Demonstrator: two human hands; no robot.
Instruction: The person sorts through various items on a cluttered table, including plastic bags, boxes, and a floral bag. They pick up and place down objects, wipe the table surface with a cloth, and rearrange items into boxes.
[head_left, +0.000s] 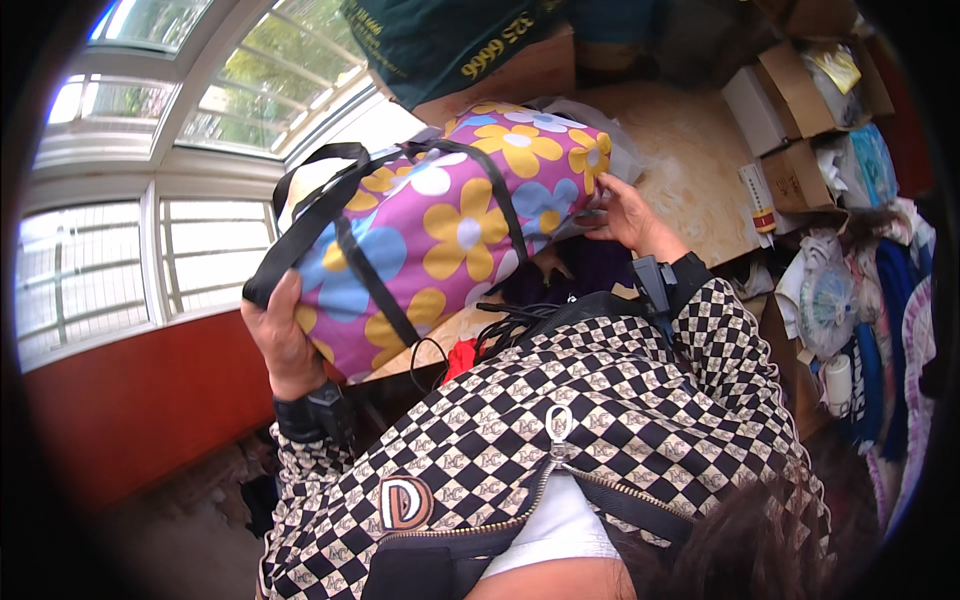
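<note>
A large purple fabric bag (465, 232) with big yellow, blue and white flowers lies slanted before me, bulging as if filled. Black webbing straps (375, 281) cross its side, and a black carry handle (307, 247) loops up at the left end. My left hand (281, 341) grips that end, its thumb up against the flowered cloth near the handle. At the opposite end my right hand (630, 214) holds the lower corner, with thumb and fingers spread around it. The bag's underside is hidden.
A wooden tabletop (690, 172) extends right, with clear plastic (630, 146) behind the bag. Black cables (517, 322) and red cloth (461, 358) lie close to my body. Cardboard boxes (795, 176) and a power strip (756, 199) stand right; windows (217, 255) are left. A dark green bag (442, 52) sits behind.
</note>
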